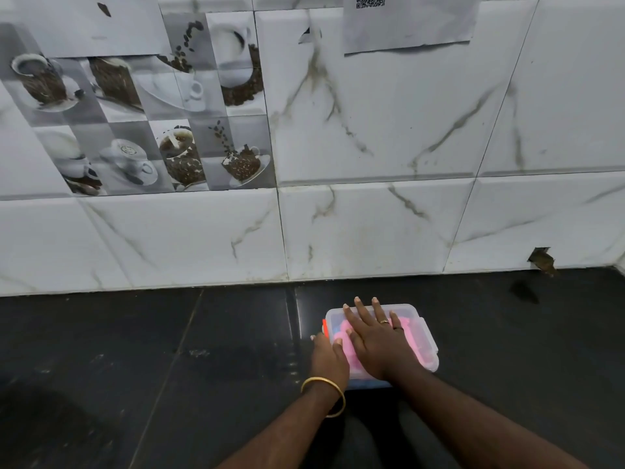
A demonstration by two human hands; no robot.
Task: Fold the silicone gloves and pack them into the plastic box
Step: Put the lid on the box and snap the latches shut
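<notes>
Where the dark countertop (169, 367) runs up toward the tiled wall, a clear plastic box (426, 346) sits, well short of the wall's foot. Lid on; pink silicone gloves (424, 355) show through the clear plastic, filling the inside. A strip of blue shows at the box's near edge; cannot tell what it is. Orange-red clip (324, 326) on the box's left end.

Right hand (375, 336): laid flat on top of the box lid, palm down, fingers straight and spread, tips reaching the box's far edge. It grasps nothing, only presses. Ring (384, 321) on one finger, a second darker band on the finger beside it. Forearm comes in from the near right of the box.

Left hand (329, 355): at the box's near-left corner, just by the clip. Thumb lies over the lid's edge, other fingers curl down the left side, so it grips the box's rim there. Gold bangle (324, 396) on the wrist, nearer the camera than the box. Forearm angles in from the near left.

Beyond the box: white marble-look wall tiles (372, 214). Up and left of the box, a panel of coffee-cup picture tiles (145, 130). High above the box, a paper sheet (406, 25) with a QR code stuck on the wall. Right of the box at the wall's foot, a chipped hole (542, 260) in the tile.
</notes>
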